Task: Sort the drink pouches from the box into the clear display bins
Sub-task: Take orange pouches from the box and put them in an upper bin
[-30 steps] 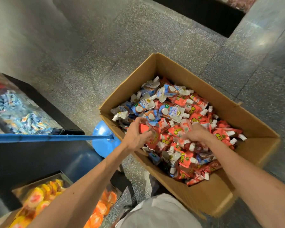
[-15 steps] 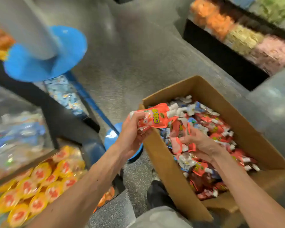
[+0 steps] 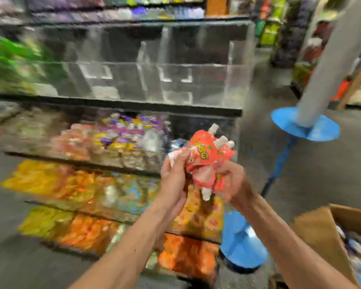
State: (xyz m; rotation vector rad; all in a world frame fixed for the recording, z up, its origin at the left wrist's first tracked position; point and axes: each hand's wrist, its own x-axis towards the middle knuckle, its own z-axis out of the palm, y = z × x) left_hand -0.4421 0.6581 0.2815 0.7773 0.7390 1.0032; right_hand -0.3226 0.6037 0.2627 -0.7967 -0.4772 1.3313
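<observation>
Both hands hold a bunch of red drink pouches (image 3: 204,161) with white caps in front of the shelf unit. My left hand (image 3: 173,180) grips the bunch from the left, my right hand (image 3: 233,184) from the right and below. The clear display bins (image 3: 154,80) stand on the top tier, straight ahead above the pouches; their compartments look bare, though the frame is blurred. The cardboard box (image 3: 321,232) shows only its corner at the lower right, with more pouches inside.
Lower shelf tiers hold bins of purple, yellow and orange packets (image 3: 113,140). A grey pole with a blue disc (image 3: 304,126) and a blue stand base (image 3: 242,249) are to the right of the shelf. More stocked shelves line the far right.
My view has swung up from the box to the shelf. Both hands have lifted out of the box and come together around a bunch of red pouches.
</observation>
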